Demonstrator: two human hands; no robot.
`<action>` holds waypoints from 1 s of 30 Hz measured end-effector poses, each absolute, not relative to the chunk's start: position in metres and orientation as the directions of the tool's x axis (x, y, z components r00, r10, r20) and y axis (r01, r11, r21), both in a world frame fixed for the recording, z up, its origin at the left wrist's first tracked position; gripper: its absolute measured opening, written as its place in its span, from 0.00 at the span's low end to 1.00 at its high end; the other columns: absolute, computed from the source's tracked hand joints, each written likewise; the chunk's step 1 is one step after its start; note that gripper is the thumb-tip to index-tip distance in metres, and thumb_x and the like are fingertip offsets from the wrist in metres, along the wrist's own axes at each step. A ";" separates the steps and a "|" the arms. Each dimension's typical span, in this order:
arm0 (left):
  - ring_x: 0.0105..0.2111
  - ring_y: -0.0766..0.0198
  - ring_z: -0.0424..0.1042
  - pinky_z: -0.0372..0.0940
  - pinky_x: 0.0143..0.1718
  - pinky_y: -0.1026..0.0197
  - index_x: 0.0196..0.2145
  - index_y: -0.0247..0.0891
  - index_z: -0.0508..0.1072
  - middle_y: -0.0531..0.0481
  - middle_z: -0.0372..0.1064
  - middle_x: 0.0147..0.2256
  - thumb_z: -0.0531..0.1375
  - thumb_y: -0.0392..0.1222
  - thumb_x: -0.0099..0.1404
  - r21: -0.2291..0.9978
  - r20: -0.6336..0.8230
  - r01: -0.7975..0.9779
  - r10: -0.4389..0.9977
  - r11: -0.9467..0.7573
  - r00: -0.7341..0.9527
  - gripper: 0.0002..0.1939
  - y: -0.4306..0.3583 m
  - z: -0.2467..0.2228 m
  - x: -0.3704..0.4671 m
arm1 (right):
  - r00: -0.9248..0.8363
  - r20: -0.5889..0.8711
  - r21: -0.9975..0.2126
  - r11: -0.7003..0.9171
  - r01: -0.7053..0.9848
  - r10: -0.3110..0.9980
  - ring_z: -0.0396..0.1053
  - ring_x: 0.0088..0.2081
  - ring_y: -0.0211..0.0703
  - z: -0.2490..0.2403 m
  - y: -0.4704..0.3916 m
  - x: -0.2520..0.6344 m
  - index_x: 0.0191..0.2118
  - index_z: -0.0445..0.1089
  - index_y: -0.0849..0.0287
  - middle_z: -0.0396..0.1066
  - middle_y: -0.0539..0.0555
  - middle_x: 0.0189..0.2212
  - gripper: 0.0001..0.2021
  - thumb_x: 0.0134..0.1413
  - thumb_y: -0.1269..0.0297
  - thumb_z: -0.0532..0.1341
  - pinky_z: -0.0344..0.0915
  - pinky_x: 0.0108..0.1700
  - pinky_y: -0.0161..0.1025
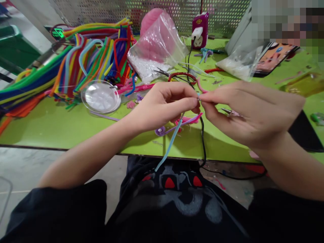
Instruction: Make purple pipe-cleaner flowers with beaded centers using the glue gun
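Note:
My left hand is closed around a light blue fuzzy strip, whose free end hangs down past the table's front edge. At the strip's upper end my right hand pinches with thumb and forefinger, the fingertips of both hands touching or nearly so. What lies between the fingertips is too small to make out. Beneath the hands are a purple strip with a coiled end and some pink pieces. Red-handled scissors rest just behind them.
Bundles of colourful fuzzy strips lie at the left, by a round clear dish. Behind are a bag of white bits, a pink ball and a purple socket box. A black cable crosses the table's front edge.

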State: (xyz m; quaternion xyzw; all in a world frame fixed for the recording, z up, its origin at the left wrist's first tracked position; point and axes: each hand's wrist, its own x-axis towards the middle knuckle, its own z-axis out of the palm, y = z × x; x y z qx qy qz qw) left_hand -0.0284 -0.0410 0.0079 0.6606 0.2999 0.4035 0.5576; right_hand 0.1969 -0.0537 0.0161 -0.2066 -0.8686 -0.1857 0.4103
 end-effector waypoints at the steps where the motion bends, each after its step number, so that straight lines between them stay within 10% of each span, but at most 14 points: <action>1: 0.24 0.73 0.70 0.57 0.19 0.69 0.33 0.39 0.83 0.54 0.78 0.30 0.68 0.38 0.67 0.974 0.217 -0.055 0.844 -0.219 0.490 0.04 -0.041 0.008 -0.028 | -0.586 0.780 0.148 0.846 0.513 0.219 0.82 0.40 0.41 0.016 -0.054 0.197 0.48 0.77 0.55 0.83 0.50 0.40 0.06 0.68 0.71 0.67 0.76 0.41 0.37; 14: 0.17 0.75 0.59 0.52 0.17 0.64 0.37 0.38 0.79 0.52 0.79 0.30 0.73 0.49 0.68 0.989 0.145 -0.044 0.840 -0.143 0.523 0.13 -0.039 0.006 -0.032 | -0.474 0.795 -0.068 0.832 0.551 0.379 0.78 0.33 0.39 0.017 -0.049 0.200 0.44 0.73 0.51 0.80 0.44 0.34 0.07 0.67 0.71 0.69 0.75 0.38 0.41; 23: 0.25 0.69 0.71 0.65 0.25 0.63 0.32 0.39 0.76 0.54 0.72 0.25 0.76 0.48 0.66 0.973 0.207 -0.018 0.833 -0.230 0.513 0.15 -0.044 0.012 -0.030 | -0.505 0.758 -0.142 0.860 0.491 0.413 0.76 0.32 0.37 0.016 -0.049 0.197 0.41 0.75 0.49 0.78 0.44 0.32 0.09 0.64 0.73 0.68 0.77 0.39 0.41; 30: 0.25 0.71 0.69 0.66 0.26 0.65 0.31 0.37 0.78 0.54 0.71 0.26 0.73 0.40 0.67 0.928 0.315 0.012 0.803 -0.372 0.506 0.10 -0.043 0.008 -0.032 | -0.588 0.758 0.018 0.893 0.450 0.281 0.73 0.31 0.38 0.013 -0.045 0.197 0.42 0.72 0.53 0.75 0.47 0.31 0.05 0.65 0.70 0.67 0.71 0.33 0.38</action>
